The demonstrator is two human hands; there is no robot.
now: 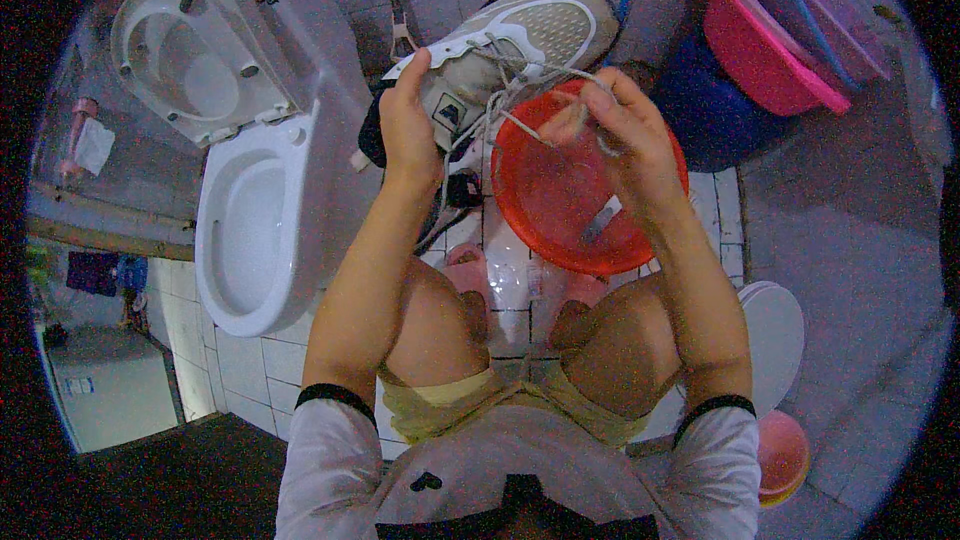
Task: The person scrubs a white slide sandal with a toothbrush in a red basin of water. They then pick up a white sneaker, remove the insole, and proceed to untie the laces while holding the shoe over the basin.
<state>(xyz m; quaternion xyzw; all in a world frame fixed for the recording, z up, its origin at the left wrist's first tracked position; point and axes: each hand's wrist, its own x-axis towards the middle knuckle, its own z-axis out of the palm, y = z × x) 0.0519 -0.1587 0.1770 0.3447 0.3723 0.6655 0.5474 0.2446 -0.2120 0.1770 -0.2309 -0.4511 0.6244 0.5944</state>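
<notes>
A beige and white sneaker (560,25) is held up in front of me, its toe pointing to the far right. My left hand (412,135) grips it by the ankle end, thumb along the collar. Loose grey-white laces (512,90) trail across its tongue. My right hand (635,125) is closed, pinching a lace drawn out to the right. Below the shoe stands a red basin (510,210) with cloudy-looking water. A pale, narrow object (602,218) lies in the basin, its kind unclear. Under the shoe's heel, a dark strapped item (462,190) is partly hidden.
At the left stands a white toilet (300,240) with its lid raised. A dark blue bucket (715,125) and a bright pink basin (760,65) are at the far right. Near my right elbow are a white round lid or seat (775,340) and small pink bowl (782,452).
</notes>
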